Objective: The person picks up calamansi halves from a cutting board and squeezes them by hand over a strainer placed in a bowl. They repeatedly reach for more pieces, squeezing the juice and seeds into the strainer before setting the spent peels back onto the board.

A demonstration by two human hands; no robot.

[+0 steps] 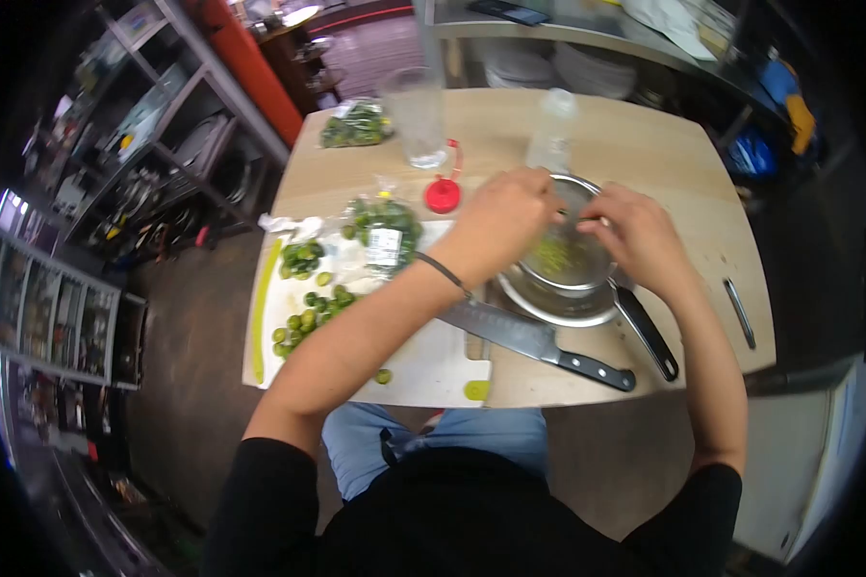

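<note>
My left hand [515, 216] is over the left rim of a strainer [587, 286], its fingers pinched together. Facing it from the right, my right hand [635, 231] is pinched too. Something small and dark shows at the fingertips of both hands, and I cannot tell what it is. Below them, green shreds [552, 257] lie inside the strainer, which rests in a metal pan [558, 313]. A black handle [648, 332] sticks out toward me. A chef's knife [539, 344] lies in front, its blade partly over the white cutting board [423, 361].
Brussels sprouts [308, 317] are spread on the board beside a labelled bag of sprouts [383, 236]. Behind are another bag of greens [354, 125], a clear pitcher [419, 125], a red cap [442, 195] and a squeeze bottle [551, 130]. A peeler-like metal tool [739, 313] lies right.
</note>
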